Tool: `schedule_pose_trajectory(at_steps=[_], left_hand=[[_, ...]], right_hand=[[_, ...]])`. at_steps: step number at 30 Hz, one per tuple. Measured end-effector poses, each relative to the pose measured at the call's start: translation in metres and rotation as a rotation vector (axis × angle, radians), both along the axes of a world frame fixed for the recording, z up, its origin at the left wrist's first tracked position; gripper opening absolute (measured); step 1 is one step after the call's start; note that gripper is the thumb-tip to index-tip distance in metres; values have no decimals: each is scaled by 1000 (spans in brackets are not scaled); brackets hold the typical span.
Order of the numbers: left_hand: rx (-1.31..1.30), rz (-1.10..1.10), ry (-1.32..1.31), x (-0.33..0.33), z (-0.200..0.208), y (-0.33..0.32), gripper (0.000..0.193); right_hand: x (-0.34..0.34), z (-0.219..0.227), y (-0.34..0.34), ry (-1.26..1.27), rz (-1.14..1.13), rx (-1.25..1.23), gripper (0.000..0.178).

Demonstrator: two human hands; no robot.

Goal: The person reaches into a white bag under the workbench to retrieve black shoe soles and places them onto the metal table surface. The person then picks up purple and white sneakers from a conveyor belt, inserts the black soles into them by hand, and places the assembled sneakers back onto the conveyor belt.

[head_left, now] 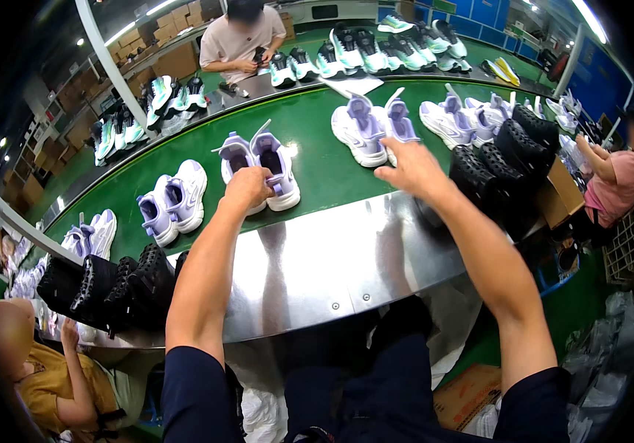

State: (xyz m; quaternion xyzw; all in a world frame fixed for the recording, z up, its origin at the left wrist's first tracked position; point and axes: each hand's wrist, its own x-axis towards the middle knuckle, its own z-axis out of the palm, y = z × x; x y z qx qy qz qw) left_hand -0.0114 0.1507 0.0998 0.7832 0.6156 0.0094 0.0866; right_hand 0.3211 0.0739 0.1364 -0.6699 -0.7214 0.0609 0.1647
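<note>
My left hand (249, 187) is closed at the near end of a pair of lavender sneakers, its fingers curled over the left sneaker (234, 151). The right sneaker (276, 176) of that pair stands beside it, its pull tab raised. Thumb and fingers apart, my right hand (417, 171) reaches to the near side of another lavender pair. The left shoe (359, 133) of this pair is in full view. My fingers partly cover the right shoe (400, 122), and I cannot tell whether they touch it. Both pairs stand on the green conveyor belt (317, 166).
More lavender sneakers (173, 199) stand on the belt on both sides. Black shoes crowd the steel edge (317, 258) at left (121, 288) and right (505, 159). Across the belt, a person (239, 37) handles a shoe behind mint-green sneakers (365, 52). Others sit at left (66, 369) and right (616, 173).
</note>
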Motion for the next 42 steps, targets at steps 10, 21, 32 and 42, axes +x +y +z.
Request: schedule_pose_trajectory(at_steps=[10, 21, 32, 42], left_hand=[[397, -106, -642, 48, -21, -199, 21], [369, -2, -935, 61, -16, -183, 63], [693, 100, -400, 73, 49, -182, 62], [342, -216, -319, 141, 35, -137, 20]], right_hand=[[62, -62, 144, -121, -46, -116, 53], [-58, 7, -88, -65, 111, 46, 34], [-14, -18, -203, 236, 68, 510, 32], [27, -16, -160, 396, -64, 344, 37]])
